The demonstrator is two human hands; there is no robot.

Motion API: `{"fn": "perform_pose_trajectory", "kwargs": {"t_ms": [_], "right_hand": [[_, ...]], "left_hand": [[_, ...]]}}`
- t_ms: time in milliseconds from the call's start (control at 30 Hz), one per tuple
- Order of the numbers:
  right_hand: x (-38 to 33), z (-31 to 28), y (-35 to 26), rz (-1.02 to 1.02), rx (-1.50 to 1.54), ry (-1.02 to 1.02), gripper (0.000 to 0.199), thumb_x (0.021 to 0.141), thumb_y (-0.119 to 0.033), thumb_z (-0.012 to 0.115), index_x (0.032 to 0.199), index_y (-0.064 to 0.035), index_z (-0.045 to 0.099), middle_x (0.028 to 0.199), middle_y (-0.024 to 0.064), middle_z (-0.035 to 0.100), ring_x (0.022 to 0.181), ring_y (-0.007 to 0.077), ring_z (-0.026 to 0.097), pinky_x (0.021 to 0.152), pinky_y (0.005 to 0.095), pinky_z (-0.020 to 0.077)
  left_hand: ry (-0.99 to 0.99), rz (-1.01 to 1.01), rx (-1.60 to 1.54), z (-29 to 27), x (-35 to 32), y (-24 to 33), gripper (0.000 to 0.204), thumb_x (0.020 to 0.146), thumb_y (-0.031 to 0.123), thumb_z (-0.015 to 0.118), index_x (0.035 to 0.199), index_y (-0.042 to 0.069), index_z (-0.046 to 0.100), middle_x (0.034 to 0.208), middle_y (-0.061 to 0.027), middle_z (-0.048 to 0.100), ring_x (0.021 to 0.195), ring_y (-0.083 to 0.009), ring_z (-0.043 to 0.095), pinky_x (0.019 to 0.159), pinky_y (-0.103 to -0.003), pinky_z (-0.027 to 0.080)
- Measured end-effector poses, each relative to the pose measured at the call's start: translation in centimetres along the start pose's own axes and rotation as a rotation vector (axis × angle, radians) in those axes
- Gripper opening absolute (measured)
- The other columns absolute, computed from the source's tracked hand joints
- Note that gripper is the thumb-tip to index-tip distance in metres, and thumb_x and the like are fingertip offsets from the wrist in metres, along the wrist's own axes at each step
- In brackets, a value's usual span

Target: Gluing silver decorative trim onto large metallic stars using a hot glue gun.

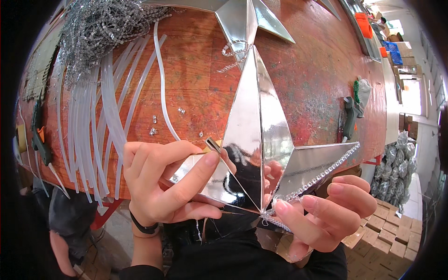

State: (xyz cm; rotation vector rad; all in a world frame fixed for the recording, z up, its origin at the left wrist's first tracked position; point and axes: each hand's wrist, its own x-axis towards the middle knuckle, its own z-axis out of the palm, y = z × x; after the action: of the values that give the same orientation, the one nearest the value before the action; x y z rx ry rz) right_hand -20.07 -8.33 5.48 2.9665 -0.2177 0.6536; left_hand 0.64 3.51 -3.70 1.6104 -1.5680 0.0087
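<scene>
A large mirror-silver folded star stands in front of me, its facets showing reflections. Between the thumb and fingers of my left hand is a small shiny metal piece with a yellowish part behind it; its kind is unclear. This hand lies against the star's left point. My right hand pinches a silver bead trim at the star's lower corner. The trim runs along the lower edge of the right point up to its tip. Some of it hangs below the corner, partly hidden by my fingers.
Translucent glue sticks lie left on the red-brown table, under a tangled heap of silver trim. Glue guns lie at the left and right. Another silver star is at the far side. Cardboard boxes stand lower right.
</scene>
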Motion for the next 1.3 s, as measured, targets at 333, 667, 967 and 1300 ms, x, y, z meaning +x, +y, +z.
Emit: {"fn": "perform_pose_trajectory", "kwargs": {"t_ms": [333,667,967,1300], "right_hand": [[-0.9,2.3,-1.1,0.066,-0.134,0.212,0.048,0.098,-0.050,0.022,0.088,-0.0317,0.066,0.091,-0.0066,0.049,0.090,0.0156,0.041,0.072,0.0284,0.0407],[-0.4,0.7,-1.6,0.067,-0.159,0.045,0.047,0.095,-0.057,0.023,0.090,-0.0386,0.065,0.094,-0.0142,0.048,0.099,0.0099,0.039,0.091,0.0347,0.0369],[-0.9,1.4,-1.3,0.079,-0.167,0.044,0.041,0.096,-0.054,0.026,0.091,-0.0398,0.064,0.094,-0.0202,0.046,0.092,0.0055,0.035,0.089,0.0292,0.0345],[-1.7,1.7,-1.1,0.015,0.011,0.313,0.022,0.090,-0.060,0.039,0.101,-0.0477,0.053,0.106,-0.0204,0.042,0.112,0.0173,0.034,0.088,0.0355,0.0347]], "left_hand": [[-0.005,0.000,0.006,0.0,0.2,0.1,0.056,0.074,0.063,0.057,0.103,0.016,0.068,0.087,-0.0008,0.063,0.071,-0.0149,0.050,0.066,-0.030,0.029],[-0.003,0.000,0.019,-0.3,0.0,0.2,0.057,0.074,0.064,0.057,0.103,0.016,0.069,0.088,-0.0009,0.062,0.070,-0.0152,0.050,0.066,-0.031,0.029],[-0.019,-0.006,0.029,0.0,0.2,0.2,0.056,0.077,0.064,0.053,0.104,0.017,0.068,0.088,-0.0007,0.062,0.070,-0.0154,0.050,0.066,-0.031,0.029],[0.003,-0.005,0.046,0.0,0.3,0.4,0.055,0.079,0.064,0.051,0.102,0.017,0.068,0.087,0.0004,0.062,0.068,-0.0146,0.049,0.065,-0.031,0.030]]}}
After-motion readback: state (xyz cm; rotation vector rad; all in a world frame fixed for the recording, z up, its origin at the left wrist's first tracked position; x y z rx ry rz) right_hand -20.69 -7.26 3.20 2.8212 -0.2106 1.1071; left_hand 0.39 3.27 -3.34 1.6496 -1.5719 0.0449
